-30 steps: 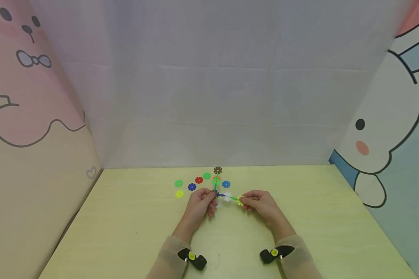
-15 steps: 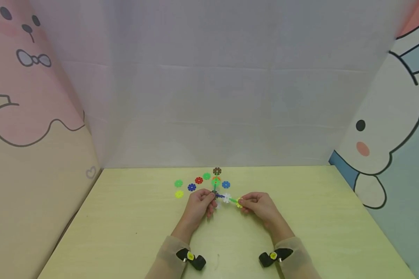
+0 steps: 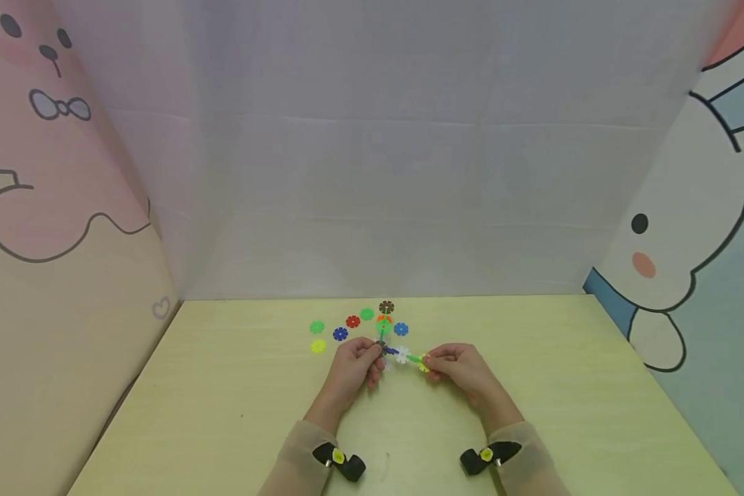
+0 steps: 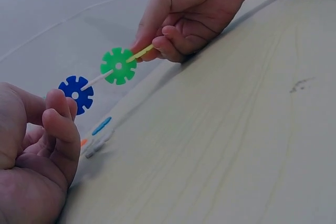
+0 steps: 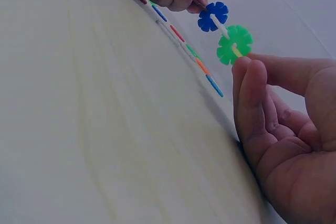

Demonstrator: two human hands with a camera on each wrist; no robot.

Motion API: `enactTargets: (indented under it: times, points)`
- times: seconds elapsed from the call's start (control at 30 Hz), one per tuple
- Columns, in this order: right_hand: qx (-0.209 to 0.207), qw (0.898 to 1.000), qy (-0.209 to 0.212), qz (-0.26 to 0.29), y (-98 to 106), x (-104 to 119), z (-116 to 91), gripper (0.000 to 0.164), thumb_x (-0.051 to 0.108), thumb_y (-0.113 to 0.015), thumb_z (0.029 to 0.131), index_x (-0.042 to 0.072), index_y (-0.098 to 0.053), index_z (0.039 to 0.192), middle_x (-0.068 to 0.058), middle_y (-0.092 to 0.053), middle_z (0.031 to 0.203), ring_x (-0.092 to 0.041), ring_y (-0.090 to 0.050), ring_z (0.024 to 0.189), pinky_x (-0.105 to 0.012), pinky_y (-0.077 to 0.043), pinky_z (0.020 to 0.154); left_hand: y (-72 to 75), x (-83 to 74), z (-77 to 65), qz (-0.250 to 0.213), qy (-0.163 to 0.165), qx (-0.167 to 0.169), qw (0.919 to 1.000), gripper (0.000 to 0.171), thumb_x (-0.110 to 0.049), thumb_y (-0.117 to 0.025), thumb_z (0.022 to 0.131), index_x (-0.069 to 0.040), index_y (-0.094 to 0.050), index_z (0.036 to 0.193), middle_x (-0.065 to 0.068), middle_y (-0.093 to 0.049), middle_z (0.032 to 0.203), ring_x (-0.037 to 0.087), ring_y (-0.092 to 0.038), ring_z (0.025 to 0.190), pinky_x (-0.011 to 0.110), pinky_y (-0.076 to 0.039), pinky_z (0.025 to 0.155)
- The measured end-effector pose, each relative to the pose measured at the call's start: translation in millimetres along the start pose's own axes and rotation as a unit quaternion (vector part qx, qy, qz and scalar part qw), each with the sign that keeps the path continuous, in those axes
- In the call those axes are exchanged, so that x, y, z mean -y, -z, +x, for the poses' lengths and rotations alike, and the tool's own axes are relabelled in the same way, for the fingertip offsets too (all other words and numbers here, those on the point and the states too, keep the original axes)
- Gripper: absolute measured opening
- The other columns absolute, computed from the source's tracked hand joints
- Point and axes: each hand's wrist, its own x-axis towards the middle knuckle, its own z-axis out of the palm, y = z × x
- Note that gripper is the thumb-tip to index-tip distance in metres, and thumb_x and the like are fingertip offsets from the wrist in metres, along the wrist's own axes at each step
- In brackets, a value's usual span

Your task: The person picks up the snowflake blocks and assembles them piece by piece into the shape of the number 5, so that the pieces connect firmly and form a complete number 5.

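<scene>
My left hand (image 3: pixel 352 365) pinches a dark notched plastic disc (image 3: pixel 380 347) in a linked chain of such discs. Rightward from it run a blue disc (image 4: pixel 76 94), a white disc (image 3: pixel 402 355), a green disc (image 5: pixel 234 44) and a yellow disc (image 3: pixel 424 364), slotted together at turned angles. The yellow disc's edge is pinched between thumb and fingers of my right hand (image 3: pixel 461 368). Another branch rises from the dark disc to a green disc (image 3: pixel 383 326) and a brown disc (image 3: pixel 386 307). The chain is held above the table; fingers partly cover both pinched discs.
Loose discs lie on the table (image 3: pixel 242 386) behind the hands: a yellow disc (image 3: pixel 318 346), a dark blue disc (image 3: pixel 340 333), a red disc (image 3: pixel 353 322), a lighter blue disc (image 3: pixel 401 329) and several others. A pale curtain (image 3: pixel 372 172) hangs along the back edge.
Both hands and the chain have come slightly nearer the person, and the right hand has moved a little to the left. Both pinches stay as they were.
</scene>
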Motion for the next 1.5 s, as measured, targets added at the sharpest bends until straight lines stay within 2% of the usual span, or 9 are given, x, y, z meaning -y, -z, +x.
enactTargets:
  times: [0.13, 0.37, 0.53, 0.83, 1.1, 1.33, 1.5]
  points:
    - [0.025, 1.000, 0.001, -0.017, 4, 0, -1, 0.019, 0.005, -0.076, 0.102, -0.011, -0.072, 0.109, -0.008, -0.078, 0.087, -0.013, -0.071, 0.073, -0.025, -0.060, 0.070, -0.6, -0.6, -0.1, 0.001, 0.001, 0.003, 1.0000, 0.016, -0.010, -0.064, 0.110, 0.006, -0.064, 0.107, 0.007, -0.070, 0.078, 0.009, -0.059, 0.056, 0.023, -0.051, 0.050]
    - [0.129, 0.988, -0.006, -0.087, 11, 5, -9, 0.020, 0.012, -0.079, 0.101, -0.006, -0.074, 0.108, -0.011, -0.078, 0.088, -0.016, -0.069, 0.069, -0.027, -0.059, 0.066, -2.5, 0.2, 1.7, 0.010, 0.001, 0.010, 0.9999, 0.018, -0.013, -0.064, 0.111, 0.005, -0.066, 0.108, 0.008, -0.070, 0.080, 0.010, -0.059, 0.057, 0.023, -0.052, 0.051]
    - [0.153, 0.983, -0.009, -0.103, 9, 8, -13, 0.019, 0.011, -0.079, 0.101, -0.006, -0.076, 0.107, -0.012, -0.078, 0.087, -0.014, -0.068, 0.068, -0.025, -0.058, 0.063, -2.8, 0.9, 2.3, 0.020, 0.002, 0.018, 0.9996, 0.019, -0.016, -0.063, 0.113, 0.002, -0.067, 0.110, 0.008, -0.071, 0.082, 0.011, -0.060, 0.058, 0.023, -0.053, 0.052]
    - [0.142, 0.987, -0.005, -0.078, 10, 6, -11, 0.019, 0.007, -0.077, 0.101, -0.011, -0.075, 0.109, -0.019, -0.080, 0.093, -0.016, -0.074, 0.074, -0.028, -0.062, 0.070, -3.4, -1.3, 0.9, 0.055, 0.003, 0.023, 0.9982, 0.025, -0.017, -0.057, 0.115, 0.006, -0.067, 0.119, 0.010, -0.071, 0.085, 0.014, -0.065, 0.064, 0.026, -0.058, 0.057]
    - [0.073, 0.996, -0.019, -0.052, 14, 4, -10, 0.020, 0.006, -0.075, 0.103, -0.012, -0.073, 0.111, -0.012, -0.080, 0.090, -0.014, -0.076, 0.076, -0.028, -0.063, 0.075, -3.3, -2.8, -0.9, 0.047, 0.012, 0.019, 0.9986, 0.031, -0.019, -0.060, 0.114, 0.006, -0.063, 0.132, 0.011, -0.071, 0.086, 0.015, -0.065, 0.064, 0.027, -0.058, 0.057]
    - [0.004, 0.999, -0.048, 0.016, 7, 3, -10, 0.027, 0.000, -0.076, 0.100, -0.017, -0.067, 0.118, -0.015, -0.080, 0.095, -0.015, -0.078, 0.080, -0.027, -0.064, 0.075, -4.2, -3.5, -2.5, 0.051, 0.020, 0.008, 0.9985, 0.027, -0.018, -0.063, 0.113, 0.005, -0.064, 0.127, 0.011, -0.072, 0.086, 0.015, -0.065, 0.063, 0.027, -0.057, 0.056]
    - [-0.015, 0.998, -0.058, 0.019, 4, 2, -10, 0.031, 0.000, -0.077, 0.099, -0.018, -0.066, 0.122, -0.017, -0.080, 0.096, -0.016, -0.078, 0.078, -0.028, -0.065, 0.073, -1.9, -6.7, -5.1, 0.097, 0.044, 0.003, 0.9944, 0.021, -0.020, -0.067, 0.109, -0.001, -0.068, 0.118, 0.009, -0.074, 0.082, 0.010, -0.050, 0.049, 0.022, -0.043, 0.045]
